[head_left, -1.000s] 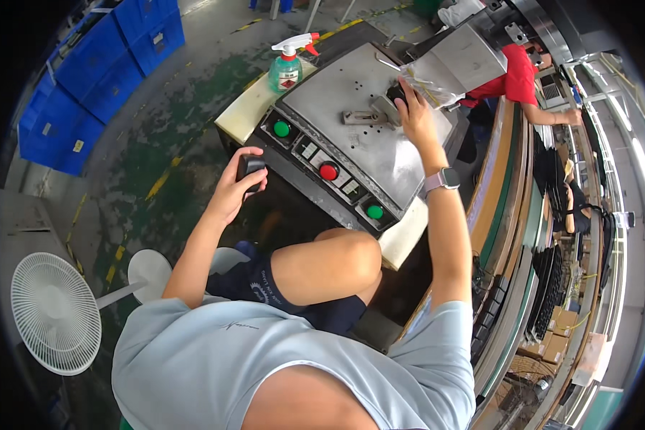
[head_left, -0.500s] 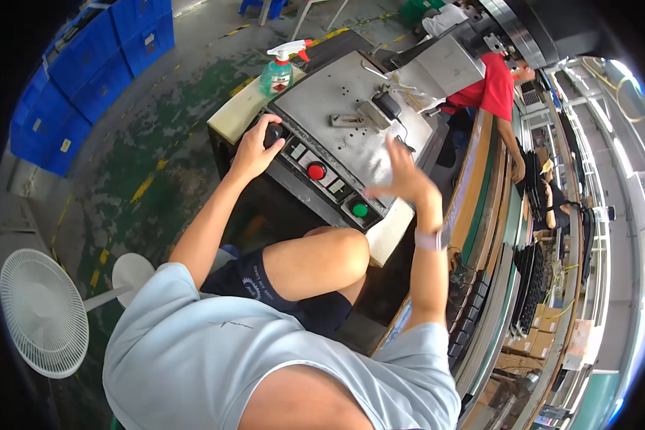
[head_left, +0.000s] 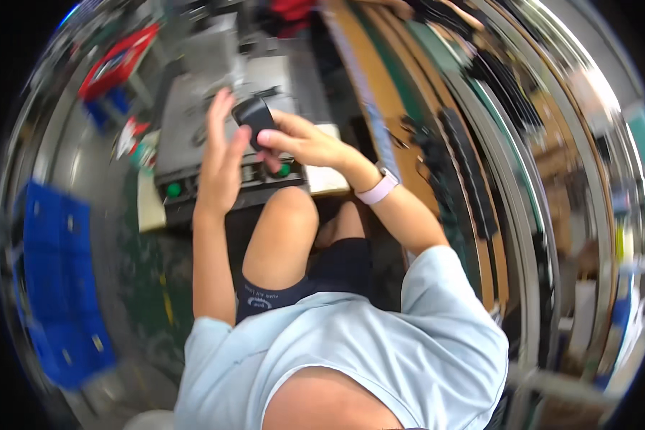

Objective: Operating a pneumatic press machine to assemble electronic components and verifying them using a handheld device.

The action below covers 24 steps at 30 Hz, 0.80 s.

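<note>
Over the front of a grey metal machine plate [head_left: 179, 136], my right hand [head_left: 307, 147] grips a small black box that looks like a power adapter [head_left: 255, 120], its thumb across the lower end. My left hand [head_left: 221, 168] is raised beside the box, fingers stretched upward and thumb out near its edge; whether the thumb touches cannot be made out. Below the hands runs the machine's control panel, with one green button [head_left: 173, 190] at its left and another green button [head_left: 284, 170] just under my right fingers. The fixture on the plate is blurred and partly hidden.
Left of the machine stands a blurred spray bottle [head_left: 145, 154]. Blue crates [head_left: 61, 236] are stacked farther left, and a red-topped stool [head_left: 118, 66] is behind. A long bench line [head_left: 380, 93] on the right carries black cables [head_left: 430, 168]. A person in red [head_left: 290, 14] is beyond.
My left hand has left the black knob at the panel's left and risen over the plate. My right hand, empty before, now holds the black adapter. The view has turned to the right.
</note>
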Tool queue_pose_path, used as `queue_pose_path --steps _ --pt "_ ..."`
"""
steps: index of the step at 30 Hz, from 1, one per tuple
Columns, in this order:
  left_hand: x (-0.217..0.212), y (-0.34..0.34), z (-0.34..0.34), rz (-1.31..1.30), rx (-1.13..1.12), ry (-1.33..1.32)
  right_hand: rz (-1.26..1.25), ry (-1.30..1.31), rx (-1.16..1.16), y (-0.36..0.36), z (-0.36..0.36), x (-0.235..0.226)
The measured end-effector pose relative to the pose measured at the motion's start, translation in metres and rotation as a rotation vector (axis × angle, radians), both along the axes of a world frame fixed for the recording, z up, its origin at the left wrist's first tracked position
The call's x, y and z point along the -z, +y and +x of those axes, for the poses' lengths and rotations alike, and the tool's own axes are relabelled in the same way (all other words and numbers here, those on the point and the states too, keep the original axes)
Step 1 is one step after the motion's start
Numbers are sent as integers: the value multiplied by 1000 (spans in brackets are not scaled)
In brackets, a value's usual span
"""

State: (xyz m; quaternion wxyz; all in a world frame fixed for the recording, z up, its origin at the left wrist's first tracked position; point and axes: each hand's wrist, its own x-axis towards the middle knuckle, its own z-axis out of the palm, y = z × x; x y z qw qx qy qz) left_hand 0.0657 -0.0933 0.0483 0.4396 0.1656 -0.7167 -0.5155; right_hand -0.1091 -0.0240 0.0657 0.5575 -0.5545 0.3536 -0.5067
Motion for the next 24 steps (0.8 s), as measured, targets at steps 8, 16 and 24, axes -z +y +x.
queue_pose_path --steps 8,16,24 --pt "54 98 -3 -577 1 -566 168 1399 1342 265 -212 -66" --pt "52 95 -5 -479 27 -485 1075 1951 1800 461 -295 24" --pt "85 13 8 -173 -78 -173 847 1614 1244 383 -194 77"
